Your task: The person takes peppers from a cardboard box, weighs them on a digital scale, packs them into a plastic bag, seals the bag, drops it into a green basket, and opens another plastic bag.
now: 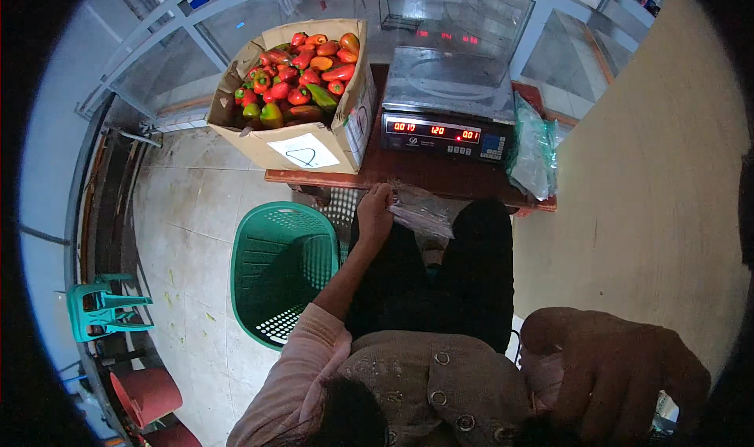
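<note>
"Clear plastic bag [424,214]: where does it lie, and which hand is nearer?"

"Just on the near side of the bench [440,171], above the gap between the seated person's legs [479,266]. The left hand [375,214] is nearer, touching it; the right hand [616,368] is well apart, at near right, close to the camera."

"State of the fingers?"

"Left: closed on the bag's left end, in a pinch. Right: partly bent, dim and blurred; whether they grasp anything, I cannot tell."

"Direction from the left fingers?"

"Rightward and somewhat nearer. The long axis slants from far left to near right, the free end pointing toward the right thigh. Whether the mouth is at that end cannot be made out."

"Surroundings?"

"Beyond it on the bench, the digital scale [448,86]; far left, the cardboard box [242,141] of peppers [302,78]; to the left, the green basket [245,290] on the floor [200,235]."
</note>
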Demonstrator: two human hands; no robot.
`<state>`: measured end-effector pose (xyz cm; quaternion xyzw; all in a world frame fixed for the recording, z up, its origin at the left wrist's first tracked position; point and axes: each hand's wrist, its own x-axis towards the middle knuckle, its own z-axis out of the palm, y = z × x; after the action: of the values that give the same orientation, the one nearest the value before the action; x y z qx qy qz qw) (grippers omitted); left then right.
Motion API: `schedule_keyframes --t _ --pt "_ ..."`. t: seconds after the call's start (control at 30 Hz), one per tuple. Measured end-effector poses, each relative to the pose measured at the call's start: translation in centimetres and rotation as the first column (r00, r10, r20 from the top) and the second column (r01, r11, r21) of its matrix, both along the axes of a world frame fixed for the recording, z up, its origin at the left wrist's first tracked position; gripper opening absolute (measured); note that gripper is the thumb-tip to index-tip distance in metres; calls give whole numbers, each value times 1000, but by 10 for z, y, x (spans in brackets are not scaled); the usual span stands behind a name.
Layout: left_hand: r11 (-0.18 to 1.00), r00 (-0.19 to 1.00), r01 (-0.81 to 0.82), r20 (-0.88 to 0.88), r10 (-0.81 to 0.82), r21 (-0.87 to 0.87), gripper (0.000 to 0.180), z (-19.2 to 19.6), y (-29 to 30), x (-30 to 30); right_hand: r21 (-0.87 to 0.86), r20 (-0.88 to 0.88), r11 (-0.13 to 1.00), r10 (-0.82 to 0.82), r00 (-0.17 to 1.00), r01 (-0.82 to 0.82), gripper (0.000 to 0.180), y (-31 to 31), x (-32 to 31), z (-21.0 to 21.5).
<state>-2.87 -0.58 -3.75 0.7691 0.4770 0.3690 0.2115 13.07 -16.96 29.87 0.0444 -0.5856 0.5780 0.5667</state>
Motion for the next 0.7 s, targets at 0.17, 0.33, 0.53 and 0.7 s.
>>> schedule_keyframes --t 0.17,0.33,0.53,0.7 --pt "1000 1000 9 -7 -9 22 16 -10 2 4 210 -15 963 179 984 -172 14 -4 7 -10" --pt "1000 999 -5 40 5 5 15 0 -4 -2 372 928 920 -372 -24 123 19 -20 5 -36" --pt "1000 998 -6 56 6 -6 14 -3 -4 -2 336 702 942 -267 660 24 22 28 9 -114" --pt "1000 1000 -7 18 7 -8 15 -10 2 2 -15 614 989 -110 782 150 26 41 22 -109"
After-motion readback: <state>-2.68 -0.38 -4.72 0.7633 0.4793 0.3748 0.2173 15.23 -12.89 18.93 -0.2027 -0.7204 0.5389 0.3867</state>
